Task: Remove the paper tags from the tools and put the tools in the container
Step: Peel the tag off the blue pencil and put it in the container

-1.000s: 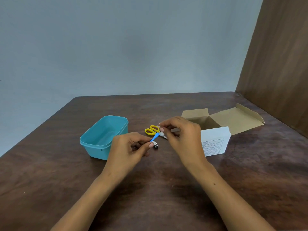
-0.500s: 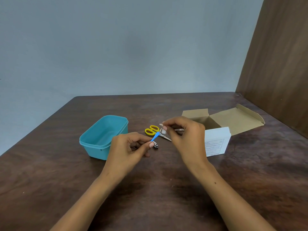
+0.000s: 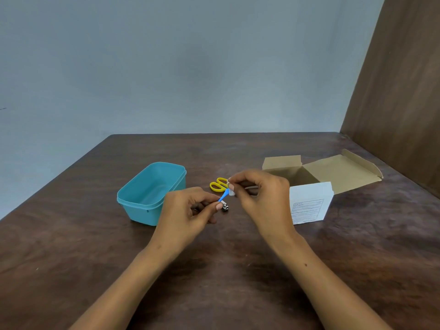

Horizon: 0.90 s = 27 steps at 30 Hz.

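Left hand point(image 3: 188, 210) pinches the nail clipper point(image 3: 223, 201), blue lever slanting up-right; right hand point(image 3: 259, 196) pinches its paper tag point(image 3: 231, 190).

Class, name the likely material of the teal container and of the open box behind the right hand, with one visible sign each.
Teal container: probably plastic; smooth moulded walls, rolled rim, soft sheen. Open box: thin cardboard; matt brown inside, creased flaps, white printed outer face.
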Available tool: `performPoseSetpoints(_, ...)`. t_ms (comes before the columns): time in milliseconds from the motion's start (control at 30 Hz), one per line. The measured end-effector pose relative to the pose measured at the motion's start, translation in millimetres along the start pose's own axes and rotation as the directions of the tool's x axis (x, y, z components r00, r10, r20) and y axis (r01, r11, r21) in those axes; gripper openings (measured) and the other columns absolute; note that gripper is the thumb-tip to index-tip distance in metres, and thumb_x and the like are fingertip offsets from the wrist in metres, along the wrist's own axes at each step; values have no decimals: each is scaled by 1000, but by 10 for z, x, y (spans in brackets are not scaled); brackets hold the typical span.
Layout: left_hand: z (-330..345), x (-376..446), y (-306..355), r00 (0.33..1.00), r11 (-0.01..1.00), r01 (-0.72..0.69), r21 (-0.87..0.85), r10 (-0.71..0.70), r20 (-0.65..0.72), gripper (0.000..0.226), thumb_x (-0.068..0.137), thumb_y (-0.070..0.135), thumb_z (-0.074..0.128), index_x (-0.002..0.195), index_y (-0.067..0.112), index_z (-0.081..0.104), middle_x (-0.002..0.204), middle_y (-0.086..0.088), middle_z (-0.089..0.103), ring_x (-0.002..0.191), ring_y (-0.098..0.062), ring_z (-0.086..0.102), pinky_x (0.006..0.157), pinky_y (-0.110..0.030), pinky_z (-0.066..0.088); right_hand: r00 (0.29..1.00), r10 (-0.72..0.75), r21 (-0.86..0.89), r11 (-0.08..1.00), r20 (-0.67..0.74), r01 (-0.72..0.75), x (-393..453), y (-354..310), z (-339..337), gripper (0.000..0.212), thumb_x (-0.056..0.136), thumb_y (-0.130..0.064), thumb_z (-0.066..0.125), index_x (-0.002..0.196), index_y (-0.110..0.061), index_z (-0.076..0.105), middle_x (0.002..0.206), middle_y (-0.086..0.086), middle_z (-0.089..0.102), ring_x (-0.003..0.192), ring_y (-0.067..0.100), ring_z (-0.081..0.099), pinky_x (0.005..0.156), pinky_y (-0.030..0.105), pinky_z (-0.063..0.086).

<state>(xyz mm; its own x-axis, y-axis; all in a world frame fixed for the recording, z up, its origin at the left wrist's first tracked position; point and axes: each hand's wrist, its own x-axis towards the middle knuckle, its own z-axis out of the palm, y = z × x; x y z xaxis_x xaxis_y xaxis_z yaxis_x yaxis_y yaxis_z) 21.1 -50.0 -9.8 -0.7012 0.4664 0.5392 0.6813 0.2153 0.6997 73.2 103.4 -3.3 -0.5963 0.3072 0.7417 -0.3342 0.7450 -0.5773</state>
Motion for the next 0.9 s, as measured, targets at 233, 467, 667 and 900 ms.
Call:
performPoseSetpoints(233,24,8,-13,998,998,62,-31,-61,9,8,79,7,73,86,9,77,69,0,69,54,-11,68,56,-35,59,980,196,54,979,-21,-194,39,18,-37,10,78,-5,74,75,-15,72,68,-16,66,72,2,65,63,7,46)
performPoseSetpoints(467,-9,48,23,986,955,167,-246,-166,25,10,81,1,68,89,-3,73,75,-20,69,55,-19,68,55,-20,54,888,434,491,747,153,-449,46,-61,-65,13,81,5,69,80,-8,69,77,4,72,71,8,70,63,18,54)
performPoseSetpoints(667,-29,35,22,995,975,101,-198,-98,24,11,81,3,69,90,1,75,73,-13,67,57,-18,68,58,-21,55,790,520,652,483,324,-585,70,-97,-114,9,80,6,67,86,-1,69,77,7,73,72,13,71,64,18,55)
performPoseSetpoints(900,-48,27,57,999,988,29,-151,-31,-14,11,80,4,70,90,6,75,73,-6,68,58,-14,68,59,-19,55,726,549,724,285,414,-629,102,-114,-142,12,78,7,66,81,-4,69,77,9,73,75,18,71,68,20,57)
